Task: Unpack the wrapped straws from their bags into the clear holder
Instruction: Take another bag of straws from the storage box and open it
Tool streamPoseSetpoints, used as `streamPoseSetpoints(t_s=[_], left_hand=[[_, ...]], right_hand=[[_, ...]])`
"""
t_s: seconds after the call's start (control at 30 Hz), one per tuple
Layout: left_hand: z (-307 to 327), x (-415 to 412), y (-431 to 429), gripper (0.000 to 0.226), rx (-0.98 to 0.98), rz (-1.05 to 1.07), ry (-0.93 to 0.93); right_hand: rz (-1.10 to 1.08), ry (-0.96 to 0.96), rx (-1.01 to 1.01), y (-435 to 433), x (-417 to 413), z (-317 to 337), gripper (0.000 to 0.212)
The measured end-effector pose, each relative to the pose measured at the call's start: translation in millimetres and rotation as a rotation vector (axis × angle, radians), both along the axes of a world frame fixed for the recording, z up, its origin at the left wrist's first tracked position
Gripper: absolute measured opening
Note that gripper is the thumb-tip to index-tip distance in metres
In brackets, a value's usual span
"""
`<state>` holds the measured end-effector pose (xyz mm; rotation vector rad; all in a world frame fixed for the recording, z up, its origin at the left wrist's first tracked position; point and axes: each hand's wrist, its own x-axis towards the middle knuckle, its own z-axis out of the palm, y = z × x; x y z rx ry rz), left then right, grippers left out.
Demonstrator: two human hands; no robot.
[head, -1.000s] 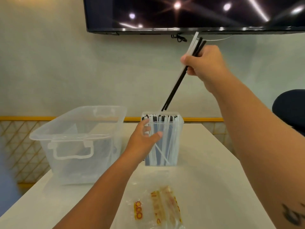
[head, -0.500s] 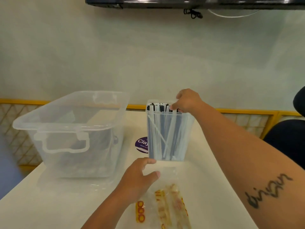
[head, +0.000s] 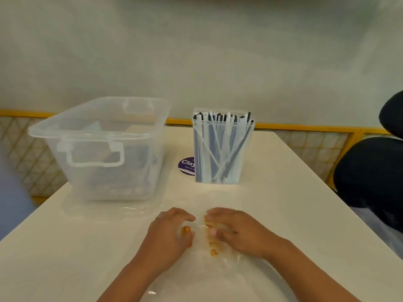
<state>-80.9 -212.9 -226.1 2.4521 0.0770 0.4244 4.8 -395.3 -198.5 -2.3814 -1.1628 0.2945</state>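
1. Pale wall [head: 196,62] fills the far side, with a yellow rail [head: 305,128] running along its base behind the white worktop [head: 283,192].
2. At the near edge of the worktop my left hand [head: 172,234] and right hand [head: 235,232] sit close together on a clear plastic bag [head: 209,258] printed with orange marks.
3. Both hands have their fingers curled down and thumbs drawn in, gripping the crinkled plastic between them. The picture is a little soft there, so I cannot tell how much of the bag each one has gathered.
4. Well beyond my hands, the clear holder [head: 231,180] stands upright near the back of the worktop.
5. It is packed with wrapped straws [head: 218,144], black and white, some upright and some leaning across each other, their tips at its rim.
6. A purple round sticker [head: 185,165] lies just left of the holder, partly hidden behind it.
7. Further left stands a large clear storage bin [head: 130,171] with a handle facing me.
8. A dark chair [head: 370,171] sits off the right edge.
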Motion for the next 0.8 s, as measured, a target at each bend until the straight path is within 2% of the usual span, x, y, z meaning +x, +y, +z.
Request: streamPoseSetpoints(t_s=[0.07, 0.13, 0.17, 0.23, 0.27, 0.4, 0.5, 0.57, 0.67, 0.77, 0.8], left_hand=[[-4, -8, 4, 0.024, 0.024, -0.011, 0.041], [-9, -16, 9, 0.052, 0.05, -0.028, 0.085], [-13, -19, 12, 0.064, 0.064, -0.038, 0.102], [-19, -24, 17, 0.071, 0.085, -0.059, 0.129], [-19, -27, 19, 0.073, 0.082, -0.07, 0.141], [-12, -38, 22, 0.109, 0.074, -0.146, 0.257], [-3, -47, 26, 0.125, 0.077, -0.259, 0.394], [1, -53, 28, 0.132, 0.116, -0.323, 0.476], [2, -57, 26, 0.132, 0.123, -0.332, 0.518], [2, -56, 28, 0.126, -0.057, -0.257, 0.493], [2, -55, 29, 0.123, -0.132, -0.248, 0.479]], right_hand=[[0.007, 0.0, -0.043, -12, -1, -11, 0.044], [-0.012, 0.063, -0.05, -23, -3, -15, 0.054], [-0.011, 0.114, -0.051, -28, -4, -16, 0.069], [0.022, 0.182, -0.104, -38, -8, -17, 0.104], [0.041, 0.185, -0.146, -41, -10, -17, 0.109], [0.113, 0.172, -0.264, -51, -21, -17, 0.106], [0.091, 0.127, -0.275, -55, -31, -19, 0.106], [0.03, 0.038, -0.189, -55, -39, -26, 0.094], [-0.148, -0.044, 0.035, -52, -46, -32, 0.051], [-0.342, 0.084, 0.225, -46, -48, -26, 0.016], [-0.401, 0.13, 0.247, -44, -44, -24, 0.01]])
